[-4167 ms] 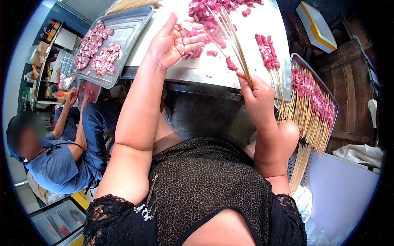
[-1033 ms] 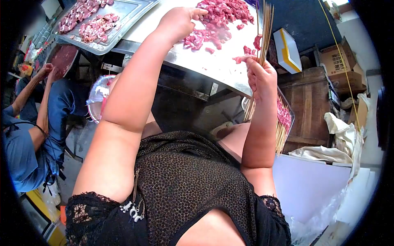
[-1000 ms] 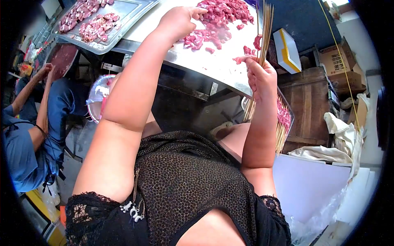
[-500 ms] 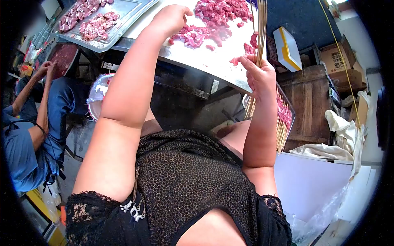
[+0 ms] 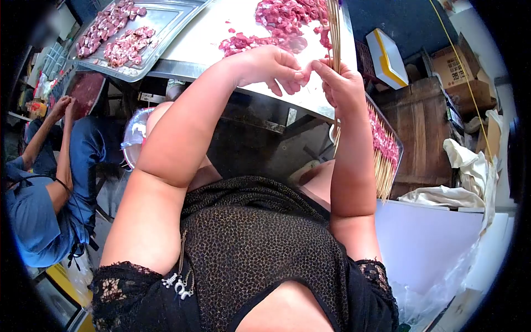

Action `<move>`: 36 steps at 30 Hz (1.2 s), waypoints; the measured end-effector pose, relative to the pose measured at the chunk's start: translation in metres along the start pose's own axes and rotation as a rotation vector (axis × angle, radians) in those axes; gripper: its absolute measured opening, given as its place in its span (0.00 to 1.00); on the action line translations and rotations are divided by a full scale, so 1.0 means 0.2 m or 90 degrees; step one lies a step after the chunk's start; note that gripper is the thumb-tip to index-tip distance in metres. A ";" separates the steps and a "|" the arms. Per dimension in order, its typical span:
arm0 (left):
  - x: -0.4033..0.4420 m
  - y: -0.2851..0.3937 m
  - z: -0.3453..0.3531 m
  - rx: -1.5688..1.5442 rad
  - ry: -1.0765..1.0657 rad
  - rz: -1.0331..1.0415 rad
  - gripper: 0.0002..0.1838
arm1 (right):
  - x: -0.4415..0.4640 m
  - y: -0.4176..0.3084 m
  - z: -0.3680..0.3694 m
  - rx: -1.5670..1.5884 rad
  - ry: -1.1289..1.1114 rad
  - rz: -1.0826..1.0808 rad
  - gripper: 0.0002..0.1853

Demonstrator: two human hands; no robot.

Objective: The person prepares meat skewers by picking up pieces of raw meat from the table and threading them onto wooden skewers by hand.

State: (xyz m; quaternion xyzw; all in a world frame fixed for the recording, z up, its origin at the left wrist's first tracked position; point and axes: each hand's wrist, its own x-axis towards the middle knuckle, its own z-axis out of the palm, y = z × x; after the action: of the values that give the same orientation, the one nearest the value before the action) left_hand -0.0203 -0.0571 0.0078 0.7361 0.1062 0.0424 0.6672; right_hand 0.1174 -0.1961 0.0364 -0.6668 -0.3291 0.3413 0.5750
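My right hand [image 5: 344, 86] is closed around a bundle of thin bamboo skewers [image 5: 334, 33] that points up over the table edge. Its thumb and forefinger meet a small pink piece of meat [image 5: 306, 73]. From the other side, the fingertips of my left hand [image 5: 274, 67] pinch the same piece, the other fingers loosely bent. Whether a skewer tip is in that piece I cannot tell. Beyond my hands, a pile of cut red meat [image 5: 290, 16] and a smaller heap [image 5: 243, 43] lie on the white tabletop [image 5: 191, 39].
A metal tray [image 5: 160, 47] holds more meat pieces at the far left. Filled meat skewers [image 5: 383, 141] lie in a tray beside my right forearm. Another person [image 5: 41, 205] sits at left, hands together. A white-and-yellow box [image 5: 387, 58] and cardboard box [image 5: 459, 77] stand right.
My left hand has come from the meat heap toward me and right, to my right hand's fingertips. The view has shifted slightly; my right hand still holds the skewers.
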 end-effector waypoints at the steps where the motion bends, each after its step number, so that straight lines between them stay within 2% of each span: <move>1: -0.02 0.02 0.01 -0.061 -0.010 0.004 0.14 | 0.00 0.02 -0.01 0.006 -0.001 0.016 0.11; 3: -0.02 0.01 0.00 -0.180 -0.004 0.056 0.14 | 0.01 0.07 -0.04 0.019 0.025 0.015 0.12; 6: 0.04 -0.01 -0.04 -0.384 0.145 0.133 0.13 | -0.03 0.13 -0.06 0.018 0.065 0.006 0.16; 9: 0.06 -0.03 -0.08 -0.487 0.199 0.166 0.12 | -0.16 0.13 -0.04 -0.016 0.057 -0.053 0.16; 14: 0.09 -0.06 -0.09 -0.535 0.221 0.200 0.12 | -0.26 0.21 -0.07 -0.125 0.026 0.025 0.16; 16: 0.10 -0.06 -0.09 -0.557 0.227 0.209 0.12 | -0.26 0.25 -0.06 -0.174 0.024 -0.052 0.14; 18: 0.10 -0.06 -0.10 -0.708 0.206 0.193 0.12 | -0.27 0.26 -0.05 -0.220 0.040 -0.094 0.13; 22: 0.11 -0.05 -0.09 -0.705 0.234 0.184 0.13 | -0.26 0.30 -0.03 -0.206 0.078 -0.150 0.10; 24: 0.12 -0.05 -0.06 -0.567 0.305 0.199 0.14 | -0.25 0.31 -0.02 -0.194 0.080 -0.150 0.10; 30: 0.11 -0.03 -0.06 -0.575 0.311 0.201 0.11 | -0.24 0.32 0.00 -0.221 0.080 -0.172 0.10; 36: 0.10 -0.04 -0.06 -0.535 0.282 0.186 0.13 | -0.26 0.27 0.01 -0.270 0.094 -0.129 0.10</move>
State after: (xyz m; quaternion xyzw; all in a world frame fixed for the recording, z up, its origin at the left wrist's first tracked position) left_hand -0.0047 -0.0409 0.0000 0.3839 0.1150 0.3302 0.8546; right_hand 0.0898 -0.2454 -0.0140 -0.7592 -0.4157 0.1557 0.4760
